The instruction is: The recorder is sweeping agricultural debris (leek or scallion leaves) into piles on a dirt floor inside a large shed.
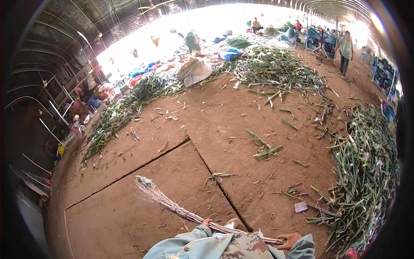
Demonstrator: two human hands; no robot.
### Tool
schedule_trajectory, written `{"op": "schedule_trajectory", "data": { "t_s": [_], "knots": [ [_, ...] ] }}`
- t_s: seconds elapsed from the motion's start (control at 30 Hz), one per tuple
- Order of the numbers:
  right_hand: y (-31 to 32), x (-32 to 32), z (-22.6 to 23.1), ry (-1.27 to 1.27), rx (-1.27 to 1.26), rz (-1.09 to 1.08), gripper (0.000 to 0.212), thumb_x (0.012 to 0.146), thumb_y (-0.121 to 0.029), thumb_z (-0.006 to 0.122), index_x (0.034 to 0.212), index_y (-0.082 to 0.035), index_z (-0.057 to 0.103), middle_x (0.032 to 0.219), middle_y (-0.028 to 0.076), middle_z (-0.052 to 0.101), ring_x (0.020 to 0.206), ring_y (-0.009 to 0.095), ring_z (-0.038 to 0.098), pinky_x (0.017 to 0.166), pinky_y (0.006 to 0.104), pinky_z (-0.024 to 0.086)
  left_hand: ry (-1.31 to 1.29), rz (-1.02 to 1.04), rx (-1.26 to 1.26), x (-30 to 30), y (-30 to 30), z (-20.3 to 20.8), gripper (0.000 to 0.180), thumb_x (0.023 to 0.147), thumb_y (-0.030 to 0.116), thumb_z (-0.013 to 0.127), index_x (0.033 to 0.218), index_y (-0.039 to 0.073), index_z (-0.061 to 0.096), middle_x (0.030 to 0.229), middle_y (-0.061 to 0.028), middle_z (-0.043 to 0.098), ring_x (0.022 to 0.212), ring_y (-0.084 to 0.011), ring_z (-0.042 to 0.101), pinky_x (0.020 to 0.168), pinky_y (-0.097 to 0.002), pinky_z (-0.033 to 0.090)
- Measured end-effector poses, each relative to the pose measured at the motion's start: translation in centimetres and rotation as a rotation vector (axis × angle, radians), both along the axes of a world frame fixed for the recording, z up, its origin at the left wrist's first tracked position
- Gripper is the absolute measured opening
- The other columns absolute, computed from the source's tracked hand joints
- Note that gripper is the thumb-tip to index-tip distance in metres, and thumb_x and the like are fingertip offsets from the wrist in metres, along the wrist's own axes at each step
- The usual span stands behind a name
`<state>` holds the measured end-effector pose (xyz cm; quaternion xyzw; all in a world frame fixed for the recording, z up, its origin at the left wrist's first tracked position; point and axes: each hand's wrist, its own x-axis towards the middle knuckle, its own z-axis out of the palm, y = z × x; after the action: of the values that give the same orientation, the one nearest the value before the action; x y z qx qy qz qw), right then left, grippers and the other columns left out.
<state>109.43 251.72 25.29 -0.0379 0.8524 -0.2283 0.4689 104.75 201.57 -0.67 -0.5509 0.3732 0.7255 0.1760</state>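
Observation:
A long broom of bundled twigs (183, 212) slants across the front of my body. Its frayed brush end, with something bluish caught in the tip, points to the far left over the dirt floor. My left hand (205, 223) is closed round the shaft about midway. Close to the handle's right end, my right hand (289, 241) grips it with curled fingers. Both forearms are in light blue-grey sleeves. Bits of dry leaf and loose soil lie around the brush. A shoe shows partly beneath the handle.
Green leafy stalks are heaped along the right (364, 172), at the back (280, 71) and at the left (116, 116). A pale sack (194, 71) stands among the far heaps. Dark seams (215, 179) cross the brown floor (142, 207). One person (345, 52) is upright at back right; others are farther off.

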Motion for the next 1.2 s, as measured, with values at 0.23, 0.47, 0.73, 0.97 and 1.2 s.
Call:
{"op": "schedule_trajectory", "data": {
  "t_s": [0.23,0.47,0.73,0.97,1.2],
  "knots": [
    [-0.2,0.0,0.7,-0.02,0.037,-0.012,0.074,0.072,-0.063,0.077,0.136,-0.028,0.064,0.122,0.005,0.073,0.11,0.024,0.07,0.097,0.0309,0.053,-0.035,0.029,-0.206,-0.5,2.0,3.0,0.023,0.081,0.021,0.069,0.083,-0.001,0.06,0.074,-0.0188,0.069,0.065,-0.0358,0.067,0.068,-0.0483,0.06],
    [-0.2,-0.1,0.5,-0.038,0.026,-0.027,0.074,0.071,-0.061,0.078,0.136,-0.029,0.064,0.121,0.005,0.073,0.109,0.022,0.07,0.096,0.0297,0.053,-0.029,0.01,-0.069,-0.3,1.1,2.8,0.023,0.079,0.019,0.071,0.084,-0.001,0.061,0.076,-0.0188,0.069,0.067,-0.0355,0.067,0.067,-0.0483,0.06],
    [-0.5,-0.5,0.6,-0.042,-0.016,0.005,0.076,0.071,-0.061,0.078,0.137,-0.026,0.064,0.125,0.005,0.072,0.112,0.022,0.069,0.098,0.0289,0.052,-0.052,0.016,-0.092,0.1,-0.3,0.6,0.026,0.076,0.02,0.074,0.085,-0.001,0.061,0.076,-0.0173,0.068,0.065,-0.0322,0.066,0.065,-0.0464,0.059],
    [-0.3,-0.4,0.8,-0.053,0.0,0.002,0.077,0.072,-0.065,0.075,0.137,-0.027,0.063,0.122,0.006,0.072,0.11,0.023,0.07,0.096,0.031,0.052,-0.093,-0.036,-0.243,-0.3,1.3,3.1,0.031,0.074,0.022,0.077,0.087,-0.002,0.061,0.079,-0.0162,0.068,0.065,-0.0308,0.065,0.065,-0.0459,0.058],
    [-0.1,-0.5,0.4,-0.067,-0.036,0.013,0.08,0.075,-0.073,0.07,0.14,-0.027,0.06,0.123,0.007,0.072,0.113,0.027,0.068,0.098,0.0345,0.052,-0.086,-0.041,-0.214,-0.4,0.7,2.2,0.032,0.073,0.022,0.077,0.088,-0.002,0.062,0.08,-0.0161,0.068,0.065,-0.0304,0.065,0.065,-0.0458,0.058]
  ]
}}
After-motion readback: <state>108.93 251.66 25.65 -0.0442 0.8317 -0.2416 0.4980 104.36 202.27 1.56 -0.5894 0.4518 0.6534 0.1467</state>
